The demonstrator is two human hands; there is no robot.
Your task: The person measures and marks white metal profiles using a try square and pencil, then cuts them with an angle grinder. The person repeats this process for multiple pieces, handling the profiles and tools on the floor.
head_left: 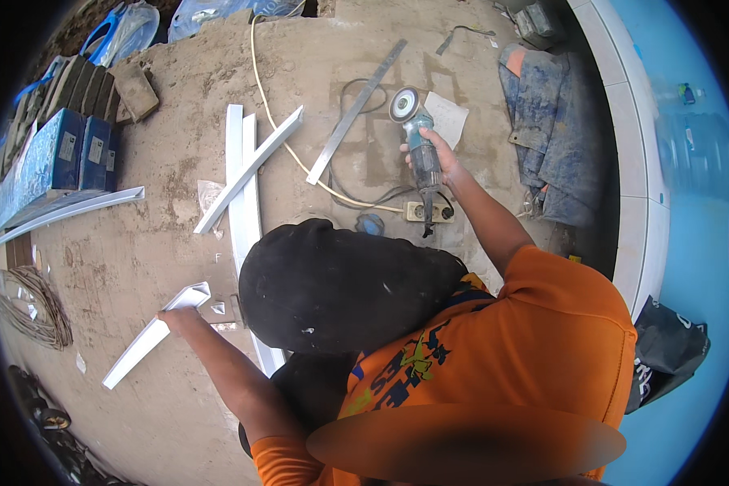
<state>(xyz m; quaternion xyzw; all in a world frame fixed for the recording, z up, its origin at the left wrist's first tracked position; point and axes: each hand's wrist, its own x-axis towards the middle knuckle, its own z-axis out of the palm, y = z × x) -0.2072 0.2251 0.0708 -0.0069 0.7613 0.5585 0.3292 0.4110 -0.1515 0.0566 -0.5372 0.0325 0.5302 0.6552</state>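
The grinder (424,150) is out front over the floor (154,259), near the paper (454,121), with the right hand (439,155) wrapped round its body. Its disc (404,104) faces up; I can't tell whether it's spinning. If it is, that one-handed grip could let it twist towards the wrist. Off to the left, the left hand (180,319) grips a white strip (138,355) by one end, so its free end might swing. The loose dark cord (387,194) could snag, and grit could foul the socket (426,213) close by.
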